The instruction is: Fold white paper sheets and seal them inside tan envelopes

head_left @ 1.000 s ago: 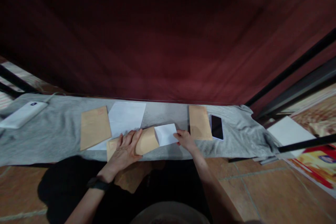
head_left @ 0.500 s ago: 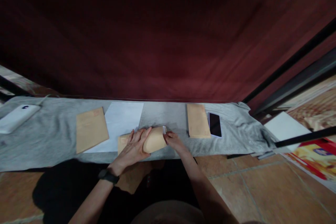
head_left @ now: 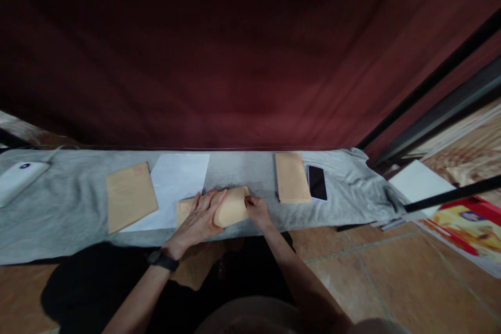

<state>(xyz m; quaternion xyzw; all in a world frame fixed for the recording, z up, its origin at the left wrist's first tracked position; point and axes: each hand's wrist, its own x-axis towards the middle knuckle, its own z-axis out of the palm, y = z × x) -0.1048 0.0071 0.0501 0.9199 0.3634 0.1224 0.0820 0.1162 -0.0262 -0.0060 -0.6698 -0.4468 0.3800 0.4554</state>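
A brown paper envelope [head_left: 233, 207] lies across the near part of the grey cloth, bowed upward at its right half. My left hand [head_left: 203, 214] grips it from above, thumb on the near side and fingers over the far side. At the envelope's right end, my right hand [head_left: 256, 210] has its fingers closed in a pinch at the edge. The fingertips are partly hidden there. A sheet of white paper [head_left: 178, 180] lies just beyond my left hand, partly under another brown envelope [head_left: 131, 198].
Right of my hands are a stack of brown envelopes [head_left: 291, 177] and a phone [head_left: 317, 183]. A white device [head_left: 19, 180] with a cable lies far left. Dark red fabric [head_left: 250, 88] hangs behind the grey cloth [head_left: 242, 164]. A black bar [head_left: 454, 195] crosses at right.
The white strip that showed at the envelope's right end is no longer visible. My right hand has shifted slightly left along that edge. My left hand keeps its hold.
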